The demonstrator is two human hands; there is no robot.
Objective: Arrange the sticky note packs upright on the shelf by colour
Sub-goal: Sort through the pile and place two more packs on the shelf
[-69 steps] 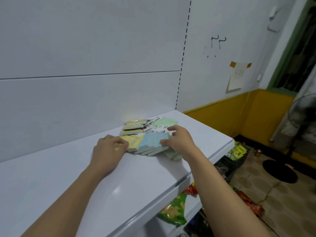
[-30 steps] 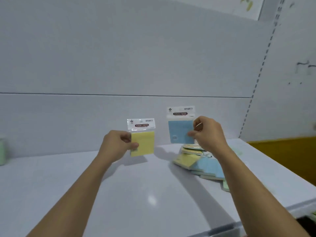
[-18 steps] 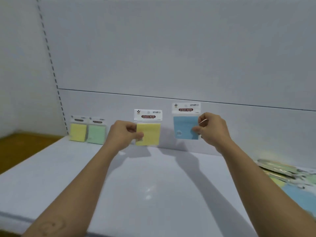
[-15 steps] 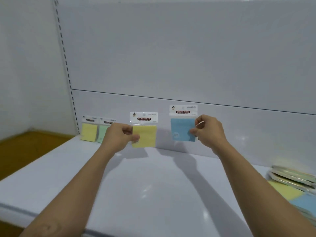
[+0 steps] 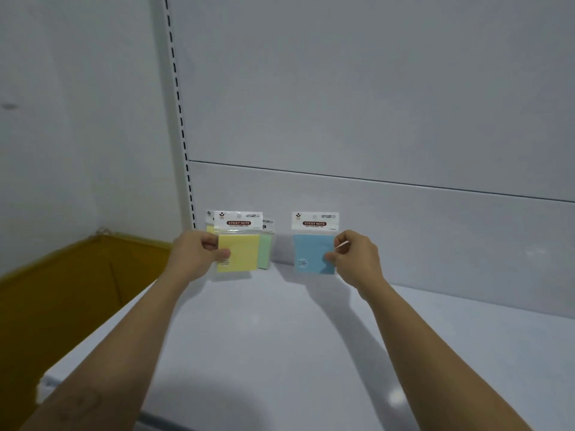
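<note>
The left grip is clamped on the left edge of a yellow pack, thumb across the front and fingers curled behind. The right grip pinches the right edge of a blue pack between thumb and forefinger. Both packs are upright with their header cards on top, close to the back edge of the shelf near its back-left corner. Whether their lower edges touch the shelf cannot be told. Behind the held yellow pack, a green pack stands against the back panel. A sliver of a standing yellow pack shows at its left, just beside the slotted post. The step in hand looks like setting these two packs into the row. The held yellow pack now overlaps the green one, so it probably needs to shift left to line up with its own colour. The blue pack likely begins a new group to the right of the green. Each pack then needs its lower edge set on the shelf and its header tipped back to the panel before the fingers release.
</note>
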